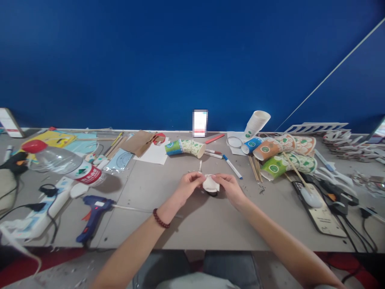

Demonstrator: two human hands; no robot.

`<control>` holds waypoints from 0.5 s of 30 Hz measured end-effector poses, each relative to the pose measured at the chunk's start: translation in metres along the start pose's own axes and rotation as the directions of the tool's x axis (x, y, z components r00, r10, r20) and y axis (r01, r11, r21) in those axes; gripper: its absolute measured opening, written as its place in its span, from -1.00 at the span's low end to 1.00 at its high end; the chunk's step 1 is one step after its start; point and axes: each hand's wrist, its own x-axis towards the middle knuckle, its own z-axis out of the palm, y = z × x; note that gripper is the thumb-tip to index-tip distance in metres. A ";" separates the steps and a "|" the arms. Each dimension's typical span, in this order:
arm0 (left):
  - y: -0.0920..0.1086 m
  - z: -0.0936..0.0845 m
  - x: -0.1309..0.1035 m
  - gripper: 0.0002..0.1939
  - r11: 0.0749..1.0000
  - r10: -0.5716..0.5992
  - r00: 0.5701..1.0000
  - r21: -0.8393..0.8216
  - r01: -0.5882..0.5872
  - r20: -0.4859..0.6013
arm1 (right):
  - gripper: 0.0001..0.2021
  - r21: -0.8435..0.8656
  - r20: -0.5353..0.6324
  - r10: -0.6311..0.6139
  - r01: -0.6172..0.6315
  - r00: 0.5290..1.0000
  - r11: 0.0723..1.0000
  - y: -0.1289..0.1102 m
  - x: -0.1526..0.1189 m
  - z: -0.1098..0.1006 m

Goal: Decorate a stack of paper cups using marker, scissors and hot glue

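Over the middle of the table, my left hand (192,184) and my right hand (227,185) pinch a small white piece (211,184) between them, one at each side. It looks like paper or thin card, curved at its edges. Just below it shows something dark and rounded (213,194), mostly hidden, so I cannot tell its kind. My left wrist wears a dark red bead bracelet (161,218). Close beyond the hands lie a blue-and-white marker (232,166) and other markers (214,154). Joined paper cups (185,147) lie further back.
A blue glue gun (95,214), a power strip (49,212) and a plastic bottle (67,162) lie left. Right are more paper cups (272,149), wooden sticks (255,168), a phone (323,216) and scissors (332,175). A cup stack (255,123) and lit phone (200,122) stand behind.
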 end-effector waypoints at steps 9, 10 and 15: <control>-0.009 -0.001 0.004 -0.59 0.993 -0.110 0.990 -0.028 0.113 0.084 | -0.61 -0.060 -0.112 0.018 -0.024 0.994 0.998 0.000 -0.002 0.004; -0.008 -0.001 0.004 -0.59 0.995 -0.094 0.994 -0.014 0.095 0.061 | -0.61 -0.060 -0.117 0.031 -0.039 0.993 0.997 0.000 -0.002 0.004; 0.001 0.000 0.001 -0.60 0.995 -0.038 0.998 0.091 0.033 0.054 | -0.70 0.002 -0.090 0.072 -0.072 0.993 0.997 -0.004 -0.002 0.004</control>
